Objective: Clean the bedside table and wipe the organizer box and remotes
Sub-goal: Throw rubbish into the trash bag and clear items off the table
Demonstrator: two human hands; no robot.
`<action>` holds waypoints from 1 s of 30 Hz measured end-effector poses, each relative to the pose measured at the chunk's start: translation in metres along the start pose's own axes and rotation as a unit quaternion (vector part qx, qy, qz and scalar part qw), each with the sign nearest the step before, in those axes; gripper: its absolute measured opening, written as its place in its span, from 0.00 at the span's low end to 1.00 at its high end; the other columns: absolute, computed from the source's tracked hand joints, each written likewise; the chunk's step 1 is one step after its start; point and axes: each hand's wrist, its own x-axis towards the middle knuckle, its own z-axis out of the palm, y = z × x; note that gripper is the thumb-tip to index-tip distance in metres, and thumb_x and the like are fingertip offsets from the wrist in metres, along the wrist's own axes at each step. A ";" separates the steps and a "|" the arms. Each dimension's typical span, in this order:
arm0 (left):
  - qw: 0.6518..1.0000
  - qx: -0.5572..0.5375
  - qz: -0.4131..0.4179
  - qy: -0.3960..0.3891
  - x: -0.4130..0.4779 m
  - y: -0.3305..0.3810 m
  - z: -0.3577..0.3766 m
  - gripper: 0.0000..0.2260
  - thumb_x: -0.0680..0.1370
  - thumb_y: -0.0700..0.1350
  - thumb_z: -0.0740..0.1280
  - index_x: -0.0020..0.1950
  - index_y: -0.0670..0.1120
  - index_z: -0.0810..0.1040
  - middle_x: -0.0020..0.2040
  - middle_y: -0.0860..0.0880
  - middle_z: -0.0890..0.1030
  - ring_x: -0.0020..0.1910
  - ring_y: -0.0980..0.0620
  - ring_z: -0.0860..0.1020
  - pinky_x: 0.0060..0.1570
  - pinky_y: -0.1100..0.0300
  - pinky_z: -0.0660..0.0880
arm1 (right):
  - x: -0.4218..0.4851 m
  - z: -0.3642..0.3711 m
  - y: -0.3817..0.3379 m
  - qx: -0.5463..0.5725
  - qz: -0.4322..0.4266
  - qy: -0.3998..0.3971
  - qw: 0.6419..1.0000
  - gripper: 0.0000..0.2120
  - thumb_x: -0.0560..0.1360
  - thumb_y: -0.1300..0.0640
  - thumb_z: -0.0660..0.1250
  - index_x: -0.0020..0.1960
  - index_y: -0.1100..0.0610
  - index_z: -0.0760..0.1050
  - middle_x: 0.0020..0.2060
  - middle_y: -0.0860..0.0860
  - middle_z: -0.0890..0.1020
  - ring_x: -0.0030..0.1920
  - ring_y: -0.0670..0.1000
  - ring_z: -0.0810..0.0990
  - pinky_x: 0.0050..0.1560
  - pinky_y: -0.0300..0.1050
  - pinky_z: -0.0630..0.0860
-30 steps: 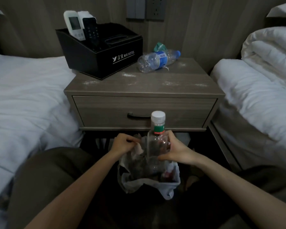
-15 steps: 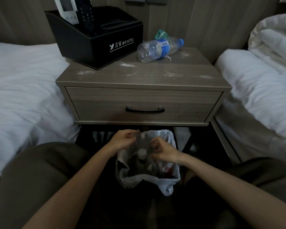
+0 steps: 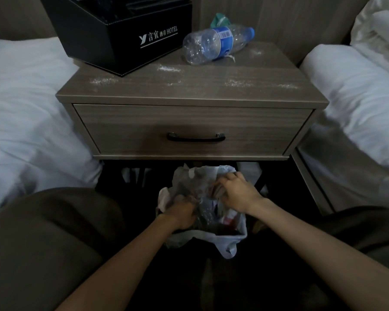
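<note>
A: A wooden counter point(image 3: 189, 86) streaked with white dust stands between two white beds point(image 3: 27, 108).
B: And the hands?
A: Both are low in front of it, at the white bin liner point(image 3: 229, 241). The left hand point(image 3: 181, 212) grips the liner's near-left rim. The right hand point(image 3: 236, 194) curls its fingers into the crumpled plastic.
B: The organizer box point(image 3: 121, 34)?
A: Black, on the counter well beyond the left hand. A clear plastic bottle point(image 3: 216, 44) lies on its side beyond the right hand.

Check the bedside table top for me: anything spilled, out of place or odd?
A clear plastic bottle with a blue label lies on its side at the back of the grey wood-grain bedside table, a crumpled green scrap behind it. White powdery patches streak the top beside the black organizer box.
</note>
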 end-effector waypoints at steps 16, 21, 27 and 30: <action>0.995 0.000 -0.080 -0.067 0.031 -0.025 0.031 0.37 0.79 0.56 0.60 0.79 0.47 0.41 0.77 0.41 0.34 0.76 0.41 0.33 0.76 0.49 0.48 | 0.006 0.005 0.011 0.009 0.030 -0.057 0.998 0.13 0.76 0.61 0.63 0.60 0.64 0.72 0.55 0.60 0.78 0.50 0.57 0.79 0.39 0.42 0.68; 0.999 0.016 -0.038 0.031 0.015 -0.010 0.005 0.29 0.81 0.52 0.60 0.79 0.46 0.53 0.79 0.43 0.54 0.77 0.44 0.52 0.75 0.53 0.53 | -0.003 -0.004 0.012 -0.015 0.016 -0.060 0.998 0.22 0.77 0.53 0.62 0.70 0.52 0.66 0.64 0.54 0.73 0.60 0.55 0.75 0.43 0.45 0.69; 0.986 0.066 -0.021 0.154 -0.031 0.028 -0.066 0.24 0.80 0.50 0.59 0.76 0.50 0.61 0.73 0.47 0.67 0.69 0.44 0.68 0.64 0.51 0.69 | -0.039 -0.043 -0.006 -0.068 -0.040 0.071 0.994 0.23 0.79 0.51 0.59 0.73 0.48 0.63 0.68 0.49 0.71 0.66 0.53 0.70 0.56 0.46 0.71; 0.972 0.061 -0.004 0.228 -0.066 0.046 -0.098 0.23 0.81 0.50 0.59 0.76 0.52 0.63 0.71 0.49 0.70 0.67 0.46 0.70 0.62 0.53 0.70 | -0.068 -0.074 -0.014 -0.051 -0.071 0.160 0.983 0.22 0.79 0.50 0.59 0.73 0.44 0.63 0.66 0.45 0.74 0.65 0.50 0.72 0.56 0.45 0.73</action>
